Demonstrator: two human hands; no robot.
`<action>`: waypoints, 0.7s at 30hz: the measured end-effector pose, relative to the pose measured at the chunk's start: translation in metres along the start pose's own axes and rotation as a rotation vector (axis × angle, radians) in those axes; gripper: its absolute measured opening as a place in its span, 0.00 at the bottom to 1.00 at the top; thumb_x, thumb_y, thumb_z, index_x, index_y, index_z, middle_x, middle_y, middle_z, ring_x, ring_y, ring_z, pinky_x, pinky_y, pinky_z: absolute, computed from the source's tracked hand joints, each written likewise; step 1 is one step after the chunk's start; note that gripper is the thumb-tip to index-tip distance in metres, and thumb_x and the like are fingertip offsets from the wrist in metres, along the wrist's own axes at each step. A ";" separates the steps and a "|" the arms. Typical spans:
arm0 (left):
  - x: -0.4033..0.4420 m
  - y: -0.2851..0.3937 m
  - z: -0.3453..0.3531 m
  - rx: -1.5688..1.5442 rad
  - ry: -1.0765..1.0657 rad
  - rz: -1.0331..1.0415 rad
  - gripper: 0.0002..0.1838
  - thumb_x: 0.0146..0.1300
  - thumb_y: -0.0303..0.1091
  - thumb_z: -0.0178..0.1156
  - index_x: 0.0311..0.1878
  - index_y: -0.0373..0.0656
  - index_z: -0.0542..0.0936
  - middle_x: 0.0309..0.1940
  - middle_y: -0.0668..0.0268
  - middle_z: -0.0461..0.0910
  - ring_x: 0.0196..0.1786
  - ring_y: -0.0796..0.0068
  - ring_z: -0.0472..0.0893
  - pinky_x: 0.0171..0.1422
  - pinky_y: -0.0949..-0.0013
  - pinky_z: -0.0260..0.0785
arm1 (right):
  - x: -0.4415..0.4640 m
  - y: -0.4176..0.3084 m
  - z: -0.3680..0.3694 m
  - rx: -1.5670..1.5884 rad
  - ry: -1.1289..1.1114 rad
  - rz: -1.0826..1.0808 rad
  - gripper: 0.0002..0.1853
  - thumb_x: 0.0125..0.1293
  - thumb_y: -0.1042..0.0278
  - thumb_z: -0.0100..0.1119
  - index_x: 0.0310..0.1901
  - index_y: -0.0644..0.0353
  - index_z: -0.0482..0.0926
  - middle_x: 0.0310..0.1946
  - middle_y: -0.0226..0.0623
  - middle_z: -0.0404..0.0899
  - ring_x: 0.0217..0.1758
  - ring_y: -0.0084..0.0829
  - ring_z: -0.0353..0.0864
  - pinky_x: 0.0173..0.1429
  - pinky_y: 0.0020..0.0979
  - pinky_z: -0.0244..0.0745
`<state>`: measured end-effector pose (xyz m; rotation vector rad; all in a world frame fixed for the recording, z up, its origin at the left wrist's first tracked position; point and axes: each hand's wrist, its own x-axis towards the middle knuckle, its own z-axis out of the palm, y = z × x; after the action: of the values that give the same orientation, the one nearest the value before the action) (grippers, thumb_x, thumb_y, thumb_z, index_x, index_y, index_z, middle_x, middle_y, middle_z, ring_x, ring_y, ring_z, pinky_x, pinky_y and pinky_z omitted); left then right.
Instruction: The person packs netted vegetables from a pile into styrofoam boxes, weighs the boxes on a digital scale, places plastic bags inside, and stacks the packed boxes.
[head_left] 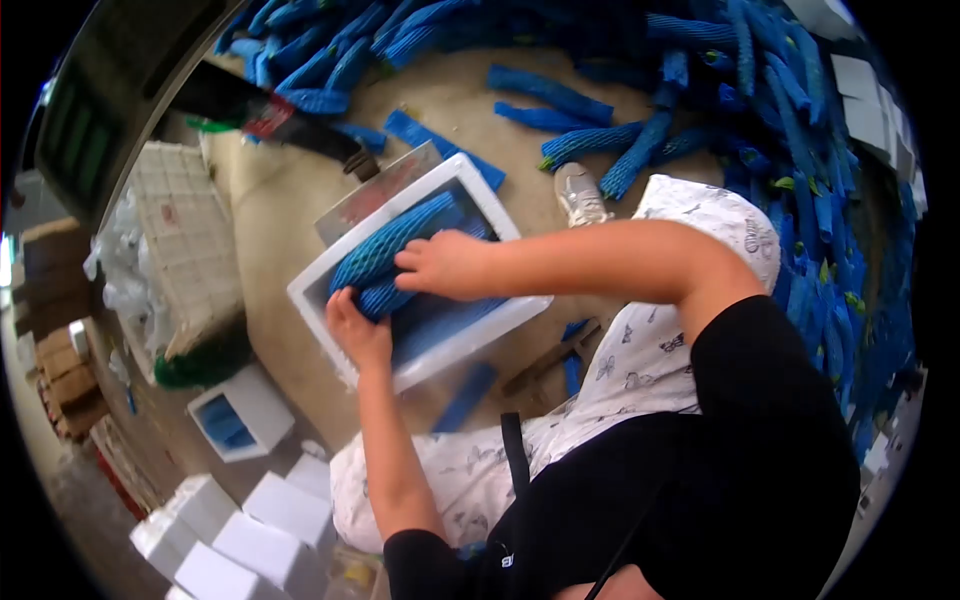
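Note:
A white foam box (470, 350) sits tilted in front of me, with long blue net-wrapped bundles inside. My left hand (358, 328) is closed around the near end of a blue net-wrapped bundle (385, 242) at the box's left side. My right hand (440, 263) reaches in from the right, its fingers bent onto the same bundle. Below it more blue wrapping lines the box. What is inside the wrapping is hidden.
A scale platform (375, 190) is partly under the box. Many blue-wrapped bundles (810, 250), some with green leafy tips, pile up at the back and right. A second foam box (245, 412) and stacked white boxes (265, 545) stand at left. A shoe (580, 195) is near the bundles.

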<state>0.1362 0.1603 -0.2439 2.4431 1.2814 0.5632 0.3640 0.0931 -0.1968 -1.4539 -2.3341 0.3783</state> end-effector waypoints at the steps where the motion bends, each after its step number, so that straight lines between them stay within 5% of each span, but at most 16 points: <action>1: -0.001 0.005 -0.003 0.139 0.043 0.095 0.35 0.37 0.27 0.69 0.53 0.45 0.68 0.54 0.56 0.70 0.60 0.50 0.67 0.69 0.48 0.55 | 0.004 0.005 0.011 -0.011 0.067 0.035 0.10 0.56 0.70 0.55 0.42 0.51 0.73 0.42 0.32 0.72 0.49 0.33 0.74 0.38 0.30 0.73; 3: -0.002 0.031 -0.011 0.139 0.046 0.204 0.46 0.36 0.36 0.76 0.62 0.47 0.66 0.65 0.58 0.62 0.70 0.56 0.60 0.75 0.43 0.43 | -0.003 0.008 0.019 0.020 0.088 0.064 0.13 0.56 0.69 0.55 0.45 0.51 0.72 0.41 0.30 0.72 0.49 0.31 0.74 0.39 0.30 0.73; 6: 0.019 0.042 0.008 0.308 -0.084 0.345 0.49 0.42 0.40 0.74 0.70 0.54 0.61 0.72 0.61 0.55 0.75 0.56 0.54 0.75 0.37 0.39 | -0.027 0.010 0.014 -0.022 0.066 0.052 0.14 0.56 0.68 0.56 0.46 0.51 0.73 0.42 0.32 0.71 0.49 0.34 0.73 0.41 0.30 0.72; 7: 0.027 0.031 0.012 0.321 -0.142 0.343 0.48 0.45 0.39 0.72 0.71 0.56 0.59 0.73 0.60 0.53 0.75 0.55 0.53 0.75 0.37 0.38 | -0.033 0.010 0.007 -0.102 -0.086 0.087 0.14 0.56 0.66 0.57 0.46 0.51 0.75 0.42 0.34 0.72 0.46 0.36 0.74 0.41 0.32 0.73; 8: 0.027 0.028 0.015 0.318 -0.128 0.322 0.49 0.43 0.38 0.72 0.71 0.56 0.59 0.73 0.60 0.53 0.75 0.53 0.52 0.75 0.37 0.38 | -0.035 0.002 -0.046 -0.108 -0.512 0.142 0.12 0.58 0.65 0.56 0.45 0.53 0.77 0.42 0.36 0.76 0.46 0.37 0.77 0.45 0.36 0.74; 10: 0.026 0.033 0.011 0.318 -0.133 0.330 0.51 0.41 0.36 0.73 0.71 0.55 0.58 0.73 0.59 0.52 0.75 0.52 0.52 0.75 0.37 0.38 | -0.052 0.009 -0.145 0.078 -0.865 0.060 0.13 0.62 0.64 0.54 0.48 0.54 0.78 0.43 0.39 0.79 0.49 0.37 0.79 0.49 0.38 0.74; 12: 0.017 0.050 0.006 0.367 -0.142 0.270 0.53 0.38 0.36 0.75 0.71 0.54 0.59 0.73 0.58 0.51 0.76 0.53 0.50 0.75 0.36 0.31 | -0.112 0.043 -0.205 0.536 -0.521 0.215 0.16 0.65 0.63 0.55 0.54 0.54 0.76 0.45 0.40 0.80 0.52 0.33 0.79 0.53 0.35 0.74; 14: 0.014 0.083 0.001 0.315 -0.153 0.236 0.54 0.37 0.37 0.75 0.71 0.54 0.59 0.73 0.58 0.51 0.76 0.53 0.50 0.76 0.36 0.27 | -0.197 0.091 -0.221 0.828 0.246 0.493 0.18 0.66 0.66 0.56 0.58 0.54 0.74 0.43 0.38 0.80 0.49 0.29 0.79 0.55 0.30 0.74; 16: 0.022 0.081 0.008 0.397 -0.261 0.376 0.55 0.36 0.38 0.76 0.72 0.54 0.58 0.73 0.56 0.51 0.76 0.53 0.50 0.76 0.37 0.25 | -0.295 0.128 -0.220 0.599 1.087 0.773 0.17 0.65 0.75 0.53 0.56 0.60 0.73 0.42 0.37 0.79 0.46 0.27 0.79 0.55 0.27 0.74; 17: 0.029 0.080 0.012 0.446 -0.256 0.370 0.56 0.37 0.36 0.75 0.73 0.54 0.57 0.74 0.57 0.50 0.76 0.55 0.49 0.76 0.37 0.27 | -0.355 0.150 -0.186 0.123 1.351 1.065 0.15 0.63 0.77 0.53 0.52 0.61 0.74 0.41 0.37 0.79 0.44 0.27 0.80 0.53 0.28 0.75; 18: 0.037 0.082 0.019 0.490 -0.245 0.373 0.57 0.37 0.33 0.75 0.74 0.55 0.55 0.75 0.58 0.48 0.77 0.56 0.48 0.76 0.38 0.28 | -0.416 0.160 -0.146 -0.181 1.255 1.391 0.13 0.61 0.79 0.54 0.48 0.61 0.74 0.38 0.36 0.79 0.41 0.28 0.79 0.48 0.28 0.77; 20: 0.034 0.078 0.020 0.496 -0.258 0.369 0.57 0.37 0.32 0.74 0.74 0.52 0.55 0.74 0.57 0.49 0.76 0.52 0.48 0.76 0.38 0.30 | -0.470 0.162 -0.078 0.717 1.117 1.799 0.22 0.57 0.67 0.63 0.53 0.60 0.70 0.33 0.35 0.77 0.37 0.30 0.78 0.36 0.32 0.77; 21: 0.030 0.077 0.020 0.521 -0.258 0.378 0.56 0.38 0.33 0.74 0.74 0.51 0.55 0.74 0.56 0.49 0.76 0.51 0.48 0.76 0.38 0.30 | -0.471 0.164 -0.050 0.797 0.993 1.957 0.28 0.56 0.61 0.64 0.57 0.60 0.67 0.35 0.36 0.77 0.38 0.31 0.78 0.35 0.33 0.77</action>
<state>0.2156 0.1417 -0.2209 3.0905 0.9498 -0.0231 0.7075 -0.2579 -0.2957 -2.0609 0.4584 0.6195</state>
